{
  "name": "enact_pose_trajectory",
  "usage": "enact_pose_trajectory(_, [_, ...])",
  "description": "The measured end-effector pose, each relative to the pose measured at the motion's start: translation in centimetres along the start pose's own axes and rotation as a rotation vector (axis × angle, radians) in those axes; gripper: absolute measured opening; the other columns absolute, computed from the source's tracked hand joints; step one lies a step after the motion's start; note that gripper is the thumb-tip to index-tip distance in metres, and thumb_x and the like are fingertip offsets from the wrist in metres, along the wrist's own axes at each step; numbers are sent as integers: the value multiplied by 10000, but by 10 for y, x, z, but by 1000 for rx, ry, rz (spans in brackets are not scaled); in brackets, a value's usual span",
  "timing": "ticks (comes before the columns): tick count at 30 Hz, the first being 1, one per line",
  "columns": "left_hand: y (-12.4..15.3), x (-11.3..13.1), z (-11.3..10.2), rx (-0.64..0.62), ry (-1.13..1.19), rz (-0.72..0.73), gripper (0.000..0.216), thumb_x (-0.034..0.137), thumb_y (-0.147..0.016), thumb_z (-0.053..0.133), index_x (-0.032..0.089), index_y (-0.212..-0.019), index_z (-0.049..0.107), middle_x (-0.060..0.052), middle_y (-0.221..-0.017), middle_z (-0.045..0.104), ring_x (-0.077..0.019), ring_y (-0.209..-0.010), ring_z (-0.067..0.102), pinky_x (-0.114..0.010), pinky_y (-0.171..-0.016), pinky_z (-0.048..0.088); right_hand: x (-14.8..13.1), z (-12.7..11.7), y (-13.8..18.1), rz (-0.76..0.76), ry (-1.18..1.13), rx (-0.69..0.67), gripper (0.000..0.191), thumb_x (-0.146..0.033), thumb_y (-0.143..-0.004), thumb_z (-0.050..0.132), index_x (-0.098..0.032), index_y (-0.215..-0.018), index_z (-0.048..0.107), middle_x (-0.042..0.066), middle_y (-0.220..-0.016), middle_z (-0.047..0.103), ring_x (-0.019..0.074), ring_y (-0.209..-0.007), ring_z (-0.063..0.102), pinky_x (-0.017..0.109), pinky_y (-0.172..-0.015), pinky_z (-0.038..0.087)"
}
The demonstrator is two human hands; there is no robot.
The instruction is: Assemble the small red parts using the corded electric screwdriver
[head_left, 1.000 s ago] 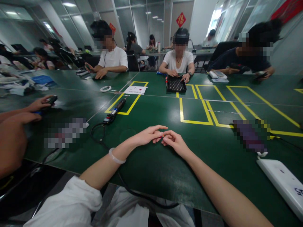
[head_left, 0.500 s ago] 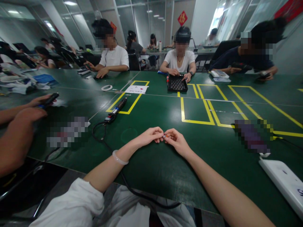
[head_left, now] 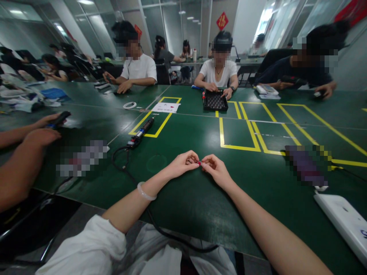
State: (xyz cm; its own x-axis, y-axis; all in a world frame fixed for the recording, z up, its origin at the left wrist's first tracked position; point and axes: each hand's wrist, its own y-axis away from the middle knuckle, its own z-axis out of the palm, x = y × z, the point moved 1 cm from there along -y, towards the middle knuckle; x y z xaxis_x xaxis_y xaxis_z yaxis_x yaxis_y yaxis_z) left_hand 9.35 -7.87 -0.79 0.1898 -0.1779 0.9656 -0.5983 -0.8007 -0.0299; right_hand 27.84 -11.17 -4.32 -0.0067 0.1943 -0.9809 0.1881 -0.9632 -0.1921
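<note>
Between my fingertips is a tiny red and pale piece [head_left: 200, 163], too small to tell its kind. My left hand [head_left: 185, 163], with a pale bangle [head_left: 145, 191] on its wrist, pinches it from the left. From the right, the thumb and fingers of my right hand [head_left: 216, 170] close on its other side. Both hands are just over the green table [head_left: 183, 202]. Farther off to the left lies a black electric screwdriver [head_left: 141, 132], its tip inside a yellow tape outline and its cable running back towards me.
A white power strip [head_left: 341, 217] lies at the right, near a blurred-out device [head_left: 305, 164]. Another blurred device [head_left: 83, 158] is at the left, beside a co-worker's arms. Opposite, a person handles a black tray [head_left: 215, 103]. A paper sheet [head_left: 165, 107] and white ring [head_left: 129, 105] lie farther back.
My fingers have shifted slightly around the small piece, and more of its red part now shows between them. The screwdriver stays where it was.
</note>
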Motion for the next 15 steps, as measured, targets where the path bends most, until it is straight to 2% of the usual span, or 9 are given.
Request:
enact_pose_trajectory(4, [0,0,-1,17,8,7,286,285,-772,705,147,-974,556,-38,-919,611,-118,-807,585,-255,-739,457,1,-2,0,-30,61,33,258,-409,-809,656,-202,-927,553,6,-760,600,140,-647,572,267,-596,474])
enact_pose_trajectory(9, [1,-1,-4,28,-42,26,239,309,-820,654,143,-973,574,-52,-932,631,-131,-831,600,-267,-763,461,-3,-2,1,-86,167,56,225,-325,-822,628,-195,-1000,585,29,-844,630,133,-651,560,266,-592,460])
enact_pose_trajectory(15, [1,-3,-5,19,-96,45,221,312,-843,627,135,-972,599,-64,-944,643,-139,-841,604,-276,-777,469,-7,-1,4,-149,314,53,161,-259,-847,592,-191,-991,612,17,-788,617,138,-655,565,264,-594,461])
